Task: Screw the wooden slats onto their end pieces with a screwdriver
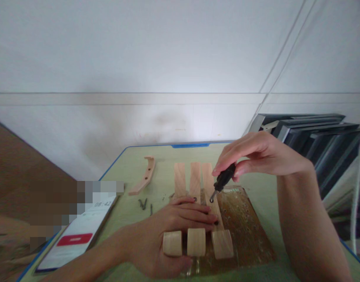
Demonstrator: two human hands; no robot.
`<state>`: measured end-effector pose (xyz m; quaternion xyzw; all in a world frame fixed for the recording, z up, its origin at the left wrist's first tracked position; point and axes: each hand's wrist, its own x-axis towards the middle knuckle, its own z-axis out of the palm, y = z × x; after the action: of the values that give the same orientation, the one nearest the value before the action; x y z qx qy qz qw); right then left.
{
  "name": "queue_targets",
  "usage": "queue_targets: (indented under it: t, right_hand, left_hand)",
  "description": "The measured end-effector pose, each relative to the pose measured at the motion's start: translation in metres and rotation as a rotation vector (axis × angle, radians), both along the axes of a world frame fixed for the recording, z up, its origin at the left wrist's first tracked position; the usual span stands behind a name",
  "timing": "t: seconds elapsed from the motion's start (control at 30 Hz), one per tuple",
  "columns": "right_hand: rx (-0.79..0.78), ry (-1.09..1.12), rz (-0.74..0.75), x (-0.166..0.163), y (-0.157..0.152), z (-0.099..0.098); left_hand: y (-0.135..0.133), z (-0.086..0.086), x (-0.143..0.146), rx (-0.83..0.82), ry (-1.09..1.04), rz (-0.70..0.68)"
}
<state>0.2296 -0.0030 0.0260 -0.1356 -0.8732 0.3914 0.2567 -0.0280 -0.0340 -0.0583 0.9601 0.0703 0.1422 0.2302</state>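
Note:
Three curved wooden strips (195, 176) lie side by side, their block-like near ends (196, 242) turned up toward me. My left hand (171, 223) reaches across them, fingers stretched over the wood and thumb around the near ends, gripping them. In my right hand (244, 156), pinched between thumb and fingers, is a small black-handled screwdriver (224, 176). It tilts down, and its metal tip meets a hole in the rightmost strip. Another hole shows lower on that strip, beside my left fingertips. Whether a screw sits under the tip, I cannot tell.
One loose curved wooden piece (147, 177) with two holes lies at the left. Several screws (143, 204) are scattered near my left wrist. A worn brown board (244, 227) lies under the strips. A phone (77, 231) rests at the left edge; dark panels (312, 135) stand at right.

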Motion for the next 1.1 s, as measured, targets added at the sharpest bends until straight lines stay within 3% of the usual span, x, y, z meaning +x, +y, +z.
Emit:
queue_targets:
  t: [0.2, 0.67, 1.1]
  right_hand:
    - [0.085, 0.033, -0.170, -0.003, 0.001, -0.002]
    - [0.109, 0.084, -0.222, -0.008, 0.003, -0.008]
    - [0.236, 0.173, -0.300, -0.022, 0.006, -0.012]
  left_hand:
    - [-0.001, 0.000, 0.002, 0.038, -0.029, 0.011]
    - [0.000, -0.002, 0.001, 0.023, -0.006, 0.015]
    - [0.001, -0.001, 0.003, 0.011, 0.001, 0.007]
